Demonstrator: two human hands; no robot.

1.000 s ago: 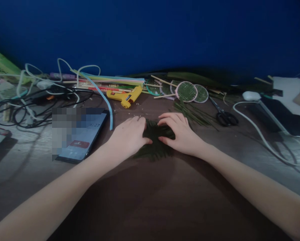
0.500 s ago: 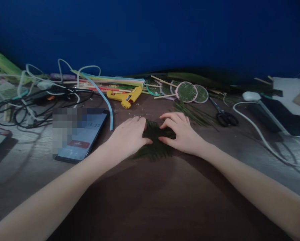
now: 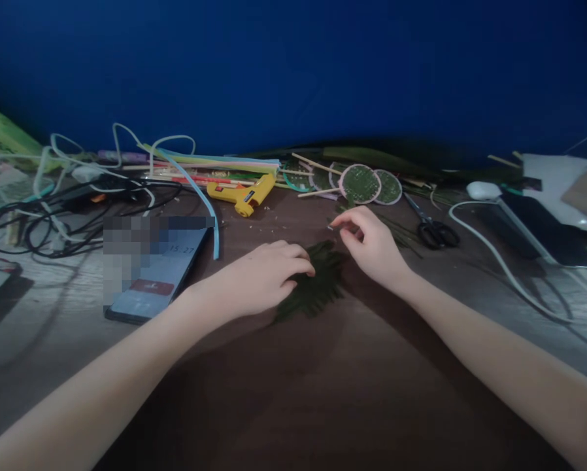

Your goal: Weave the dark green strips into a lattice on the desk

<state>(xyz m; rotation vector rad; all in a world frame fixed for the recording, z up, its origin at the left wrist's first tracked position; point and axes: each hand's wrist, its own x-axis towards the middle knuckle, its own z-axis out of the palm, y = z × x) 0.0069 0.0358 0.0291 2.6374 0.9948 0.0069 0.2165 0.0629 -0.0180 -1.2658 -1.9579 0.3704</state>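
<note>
My left hand (image 3: 268, 278) rests over the left side of a small woven piece of dark green leaf strips (image 3: 323, 275), its fingers bent and apart from the thumb. Loose strip ends fan out along the piece's near edge. Up and to the right of the weave, my right hand (image 3: 374, 245) is closed in a pinch; whatever lies between its fingertips is too small to make out. Behind that hand, loose green leaf strips (image 3: 405, 234) lie on the brown board (image 3: 293, 386), partly covered by it.
A yellow glue gun (image 3: 244, 195), round green woven fans on sticks (image 3: 359, 183) and coloured strips (image 3: 234, 161) lie along the back. Black scissors (image 3: 436, 233) are to the right, near a white cable (image 3: 502, 261). A phone (image 3: 159, 278) and tangled cables (image 3: 53, 216) occupy the left.
My right hand has let go of the woven piece and moved up and right, its fingers closing into a pinch. My left hand has shifted slightly down, and more of the weave shows.
</note>
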